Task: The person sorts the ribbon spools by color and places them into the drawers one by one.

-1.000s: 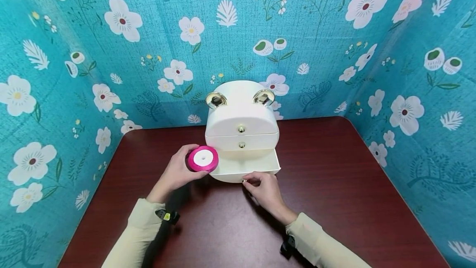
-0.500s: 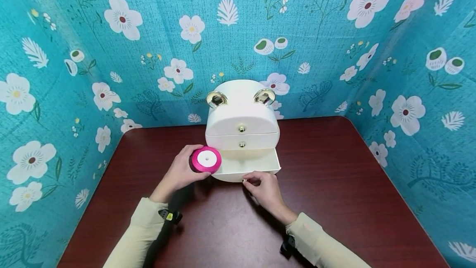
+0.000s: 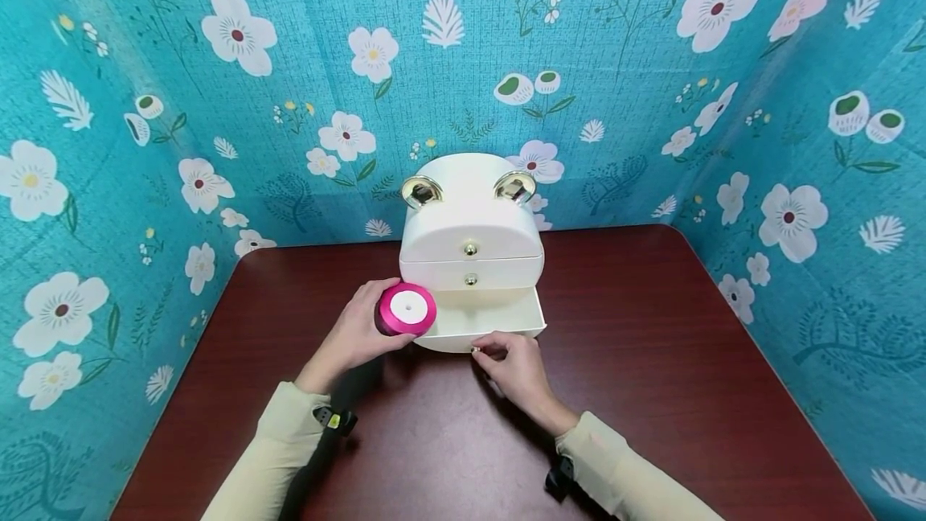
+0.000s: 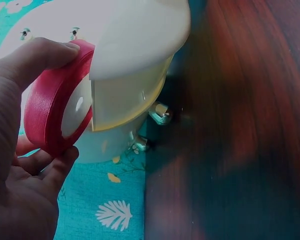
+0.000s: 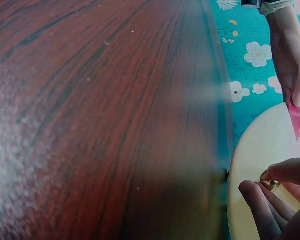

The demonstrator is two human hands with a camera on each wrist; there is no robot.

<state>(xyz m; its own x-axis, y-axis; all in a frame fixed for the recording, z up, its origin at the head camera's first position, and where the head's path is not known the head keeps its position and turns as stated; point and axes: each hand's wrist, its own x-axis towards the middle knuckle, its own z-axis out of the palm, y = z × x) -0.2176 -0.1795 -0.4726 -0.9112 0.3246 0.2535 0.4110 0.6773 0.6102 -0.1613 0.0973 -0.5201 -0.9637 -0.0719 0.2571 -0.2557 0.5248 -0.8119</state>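
Observation:
My left hand grips a spool of pink ribbon by its edge, thumb on one side and fingers on the other. In the left wrist view the ribbon spool overlaps the drawer's side wall. The bottom drawer of a white cabinet stands pulled out, and the spool is at its left end. My right hand pinches the small gold knob on that drawer's front. Thumb and fingers close round the knob in the right wrist view.
Two upper drawers with gold knobs are closed. Round gold ornaments stick out near the cabinet's top. The dark red wooden table carries the cabinet near its back edge, against a blue flowered cloth.
My left hand has moved a little to the right with the ribbon spool, which now overlaps more of the drawer's left end. My right hand stays on the knob.

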